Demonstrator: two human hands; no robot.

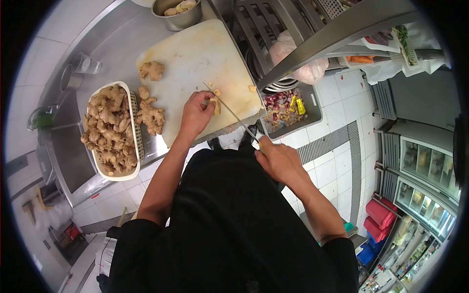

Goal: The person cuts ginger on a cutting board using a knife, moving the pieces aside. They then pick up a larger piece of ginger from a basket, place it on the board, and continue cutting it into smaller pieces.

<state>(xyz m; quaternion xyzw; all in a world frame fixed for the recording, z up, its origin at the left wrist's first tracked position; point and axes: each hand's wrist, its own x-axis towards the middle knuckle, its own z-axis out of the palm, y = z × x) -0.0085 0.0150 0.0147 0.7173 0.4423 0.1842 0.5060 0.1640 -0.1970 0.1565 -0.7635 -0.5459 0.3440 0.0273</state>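
My right hand (279, 160) is closed around the handle of a long thin knife (233, 115). Its blade reaches across the white cutting board (181, 53), with the tip just past my left fingers. My left hand (196, 115) rests on the board near its front edge, fingers curled round a piece of ginger (217, 107) beside the blade. Small cut bits of ginger (217, 92) lie by the tip. On the board's left side sits one unpeeled ginger root (152, 71); a larger ginger root (152, 116) lies at its left edge.
A white basket (138, 146) heaped with ginger stands left, partly over the sink (73, 146). A metal pot (177, 20) with pale pieces is behind the board. Below on the right, a grey bin (317, 110) holds scraps. A metal shelf edge (337, 36) juts in at upper right.
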